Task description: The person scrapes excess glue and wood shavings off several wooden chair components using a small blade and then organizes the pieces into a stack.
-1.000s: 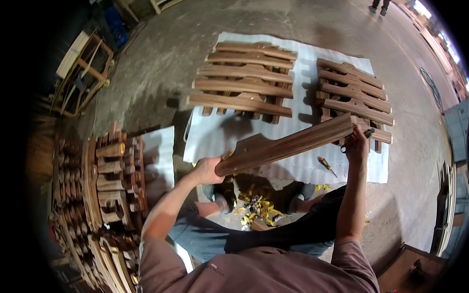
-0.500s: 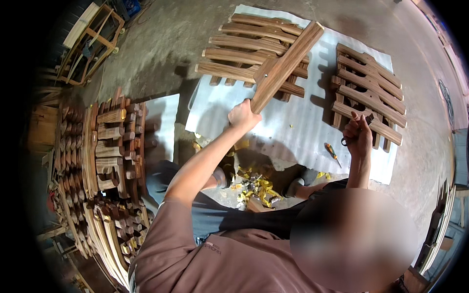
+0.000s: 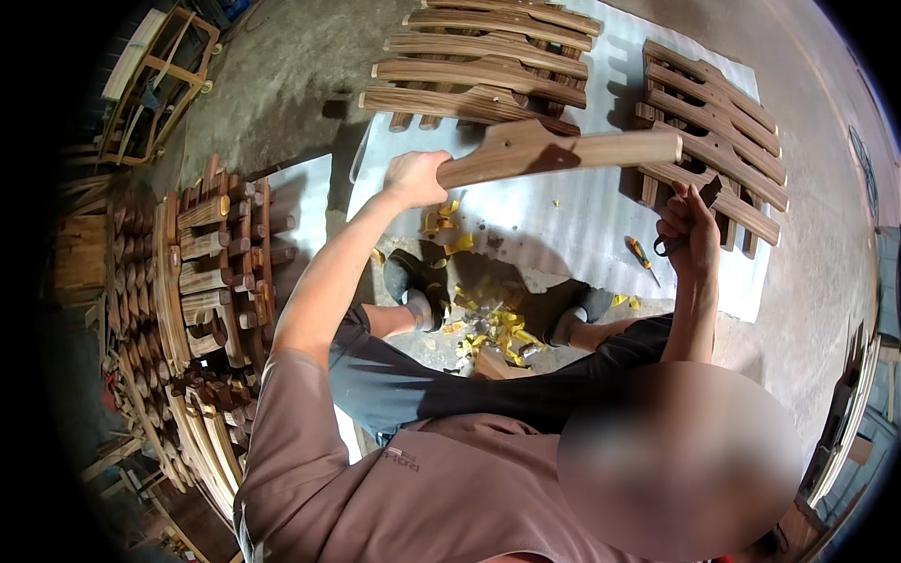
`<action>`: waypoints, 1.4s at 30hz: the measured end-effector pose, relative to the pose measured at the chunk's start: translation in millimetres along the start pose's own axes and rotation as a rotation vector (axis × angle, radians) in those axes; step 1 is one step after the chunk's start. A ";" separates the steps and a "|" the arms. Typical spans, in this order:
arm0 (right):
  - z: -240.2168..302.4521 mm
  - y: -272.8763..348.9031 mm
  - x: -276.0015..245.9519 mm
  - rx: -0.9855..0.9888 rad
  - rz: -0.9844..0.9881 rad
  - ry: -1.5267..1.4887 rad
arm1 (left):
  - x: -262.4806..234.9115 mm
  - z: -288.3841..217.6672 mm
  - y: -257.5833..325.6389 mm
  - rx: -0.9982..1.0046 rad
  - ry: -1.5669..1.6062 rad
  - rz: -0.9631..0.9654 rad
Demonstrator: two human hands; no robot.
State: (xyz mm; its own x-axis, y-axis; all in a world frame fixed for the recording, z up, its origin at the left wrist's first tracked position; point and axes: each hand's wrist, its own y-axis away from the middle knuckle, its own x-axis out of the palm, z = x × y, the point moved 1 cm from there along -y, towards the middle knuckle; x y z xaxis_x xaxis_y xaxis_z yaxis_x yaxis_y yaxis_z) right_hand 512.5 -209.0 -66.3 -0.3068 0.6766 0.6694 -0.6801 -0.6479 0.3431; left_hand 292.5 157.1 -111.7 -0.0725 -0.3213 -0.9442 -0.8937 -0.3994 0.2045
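My left hand [image 3: 416, 178] is wrapped round the left end of a brown wooden slat [image 3: 563, 155]. The slat has a raised, curved middle with a small hole in it, and it is held in the air, nearly level across my view. To the right, my right hand [image 3: 690, 225] is closed on a small dark tool, with a flat dark piece [image 3: 711, 191] above the fingers and a curved loop at the palm side. Its exact kind is unclear. The slat's right end is above and near this hand, apart from it.
Similar slats lie in a left stack [image 3: 488, 73] and a right stack [image 3: 718, 127] on a pale sheet [image 3: 582, 239]. A screwdriver [image 3: 642, 259] lies near my right hand. Yellow scraps [image 3: 502, 333] litter the floor between my feet. More wooden parts [image 3: 211, 267] are piled at left.
My left hand has moved left and up, swinging the slat from a steep slant to nearly level. The view has shifted, so the stacks sit higher. My right hand still holds the dark tool.
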 end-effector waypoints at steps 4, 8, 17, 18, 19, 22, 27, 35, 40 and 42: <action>4.0 -5.2 -8.3 -0.018 -0.128 0.067 | 12.0 -18.4 -16.7 0.013 -0.042 0.147; -4.4 -5.7 7.2 -0.019 -0.148 0.033 | 19.4 -23.2 -11.8 0.049 -0.005 0.137; -4.8 13.5 28.3 0.039 -0.074 -0.177 | 64.6 -118.5 -67.5 0.166 0.298 0.112; -3.7 13.0 28.0 0.030 -0.081 -0.203 | 75.0 -135.0 -79.1 0.157 0.346 0.146; 0.9 12.3 28.5 0.022 -0.083 -0.224 | 80.5 -157.2 -89.4 0.146 0.397 0.175; 34.2 16.8 15.1 -0.275 -0.290 0.109 | 95.5 -227.6 -106.9 0.149 0.670 0.178; 79.0 26.5 -42.4 -0.490 -0.595 0.556 | 90.4 -341.8 -111.5 0.093 1.115 0.297; 53.8 52.8 -93.4 -0.663 -0.525 1.083 | 68.9 -422.2 -105.7 0.091 1.742 0.627; 50.8 50.7 -138.5 -0.483 -0.452 0.511 | 59.8 -439.9 -106.2 0.356 1.531 0.536; 67.9 52.6 -135.8 -0.515 -0.414 0.220 | 48.9 -442.2 -114.1 0.467 1.450 0.591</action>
State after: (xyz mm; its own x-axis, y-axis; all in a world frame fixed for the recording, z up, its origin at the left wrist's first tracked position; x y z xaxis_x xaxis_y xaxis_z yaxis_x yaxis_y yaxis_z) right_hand 563.6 -358.7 -94.4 -0.0447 0.9228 0.3827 -0.9828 -0.1094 0.1490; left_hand 586.7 -192.7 -67.1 -0.2216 -0.9258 0.3064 -0.9626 0.2579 0.0831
